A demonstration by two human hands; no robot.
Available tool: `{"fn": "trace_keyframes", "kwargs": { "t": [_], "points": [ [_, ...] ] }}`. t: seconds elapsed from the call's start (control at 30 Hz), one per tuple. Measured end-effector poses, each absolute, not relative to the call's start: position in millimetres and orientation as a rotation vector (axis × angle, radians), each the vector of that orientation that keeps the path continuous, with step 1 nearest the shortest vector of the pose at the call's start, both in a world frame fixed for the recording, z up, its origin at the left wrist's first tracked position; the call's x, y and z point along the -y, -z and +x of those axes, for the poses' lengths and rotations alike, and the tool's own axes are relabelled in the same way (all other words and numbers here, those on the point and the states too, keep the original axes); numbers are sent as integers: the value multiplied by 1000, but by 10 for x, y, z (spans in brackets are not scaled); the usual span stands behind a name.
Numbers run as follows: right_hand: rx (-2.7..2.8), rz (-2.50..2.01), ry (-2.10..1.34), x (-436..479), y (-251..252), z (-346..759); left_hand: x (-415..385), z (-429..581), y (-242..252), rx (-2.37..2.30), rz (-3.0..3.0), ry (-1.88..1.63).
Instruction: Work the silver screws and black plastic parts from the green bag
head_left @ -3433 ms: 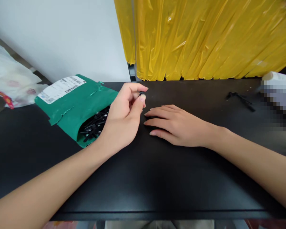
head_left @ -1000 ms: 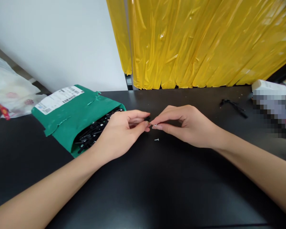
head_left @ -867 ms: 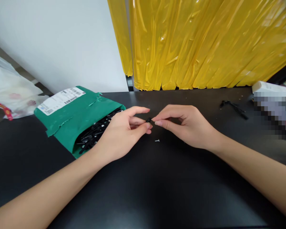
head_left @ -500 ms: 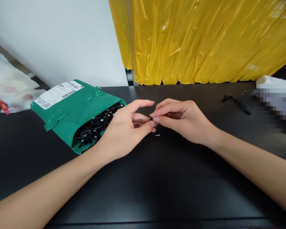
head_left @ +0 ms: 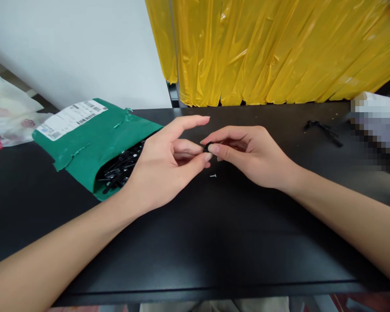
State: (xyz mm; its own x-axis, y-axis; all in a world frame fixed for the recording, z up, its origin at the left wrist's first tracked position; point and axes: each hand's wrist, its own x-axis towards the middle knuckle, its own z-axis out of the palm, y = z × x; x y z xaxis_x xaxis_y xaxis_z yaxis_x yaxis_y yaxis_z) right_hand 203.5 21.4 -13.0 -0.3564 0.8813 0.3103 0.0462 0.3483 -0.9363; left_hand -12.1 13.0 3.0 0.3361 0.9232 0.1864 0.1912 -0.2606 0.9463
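My left hand (head_left: 169,162) and my right hand (head_left: 250,154) meet fingertip to fingertip above the black table (head_left: 195,242). Between them sits a tiny black part (head_left: 208,146), pinched by the left thumb and middle finger while the left index finger sticks out. The right thumb and index finger press on the same part. A small silver screw (head_left: 213,176) lies on the table just below the fingertips. Left of my left hand lies a torn green mailer bag (head_left: 94,132) with several black parts (head_left: 117,169) spilling from its open mouth.
A yellow plastic curtain (head_left: 279,47) hangs behind the table beside a white wall. A white plastic bag (head_left: 6,112) sits at far left. A loose black piece (head_left: 321,128) lies at the right rear, near a blurred white object (head_left: 377,117).
My right hand has lifted off the table and closed with the left on the small black part. A silver screw now lies on the table. The view has shifted slightly.
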Motion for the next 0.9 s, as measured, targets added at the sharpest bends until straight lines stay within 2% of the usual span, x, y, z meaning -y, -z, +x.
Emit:
{"fn": "trace_keyframes", "kwargs": {
  "t": [0.3,0.5,0.7,0.8,0.9],
  "points": [
    [1779,-702,-814,-176,80,2097,-217,-136,-98,-746,975,-771],
    [1909,-592,-289,-175,131,2141,-208,-177,-101,-634,936,-605],
    [2002,-563,169,-202,126,2215,-208,-217,-114,-703,1149,-655],
    [1946,-697,107,-216,102,2187,-266,-249,-94,-801,1227,-758],
    [1982,-933,-211,-236,81,2170,-341,-278,-50,-894,1263,-844]
  ]
}}
